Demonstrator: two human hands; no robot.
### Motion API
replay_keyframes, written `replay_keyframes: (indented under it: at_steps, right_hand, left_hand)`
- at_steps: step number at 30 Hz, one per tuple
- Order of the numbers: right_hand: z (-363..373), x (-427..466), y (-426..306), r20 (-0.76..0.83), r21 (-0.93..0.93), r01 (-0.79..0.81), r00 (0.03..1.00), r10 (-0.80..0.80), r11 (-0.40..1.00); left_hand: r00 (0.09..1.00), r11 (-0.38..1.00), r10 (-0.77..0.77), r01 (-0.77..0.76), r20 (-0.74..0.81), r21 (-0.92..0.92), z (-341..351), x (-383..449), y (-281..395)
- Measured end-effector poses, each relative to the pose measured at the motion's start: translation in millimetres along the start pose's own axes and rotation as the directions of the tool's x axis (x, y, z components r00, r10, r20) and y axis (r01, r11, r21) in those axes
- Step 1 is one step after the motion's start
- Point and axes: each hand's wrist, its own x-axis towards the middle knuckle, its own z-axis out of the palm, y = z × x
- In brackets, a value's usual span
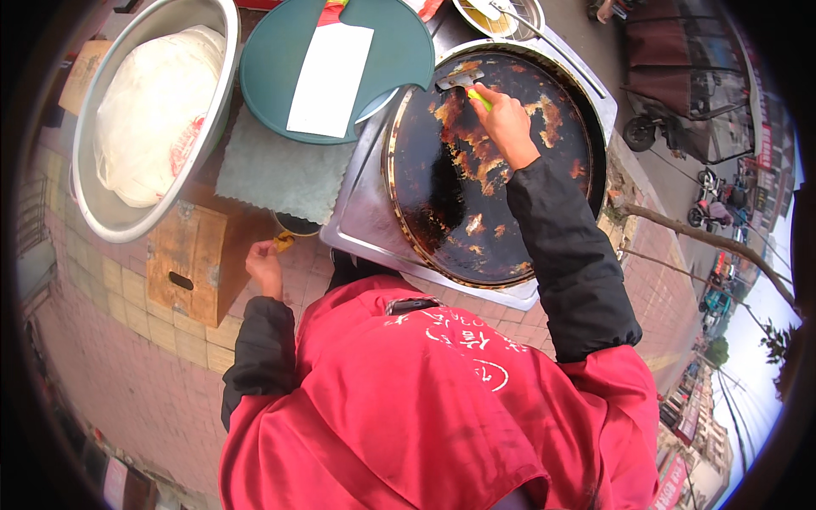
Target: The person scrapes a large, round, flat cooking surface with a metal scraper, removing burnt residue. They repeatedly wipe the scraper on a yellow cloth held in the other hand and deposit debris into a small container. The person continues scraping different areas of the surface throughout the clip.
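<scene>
My right hand (507, 127) grips the green handle of a metal scraper (460, 78), whose blade lies on the upper part of a large round black griddle (472, 210). Brown and pale crusty residue (468, 140) sticks to the griddle in patches, and its dark surface shines. My left hand (264, 264) is low at the left, off the griddle, and pinches a small yellow-brown piece (284, 241) between its fingertips; what that piece is, I cannot tell.
A cleaver (331, 80) lies on a round green board (271, 64). Left of it stands a metal basin (220, 121) holding a pale plastic-covered mass (153, 108). Below are a grey sheet (287, 166) and a wooden box (185, 261). A metal strainer (526, 13) sits above the griddle. A branch (707, 233) reaches in at right.
</scene>
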Motion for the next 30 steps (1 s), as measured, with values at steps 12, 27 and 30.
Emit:
replay_keyframes:
  at_steps: [12, 27, 30]
  right_hand:
    - [16.9, 22.5, 10.9, -0.084, -0.005, 0.105, 0.991, -0.105, 0.994]
    - [19.8, -38.7, 46.8, -0.185, 0.389, 0.138, 0.98, -0.069, 0.911]
    - [1.5, -91.7, 71.9, -0.111, 0.387, 0.102, 0.992, -0.063, 0.917]
  left_hand:
    - [1.0, 1.0, -0.004, 0.004, 0.004, 0.016, -7.6, 4.8, -10.7]
    - [0.999, 0.995, 0.026, -0.024, -0.019, 0.101, -18.4, 0.6, 10.1]
    - [1.0, 0.999, 0.028, -0.028, 0.003, 0.037, -12.4, 0.8, 12.2]
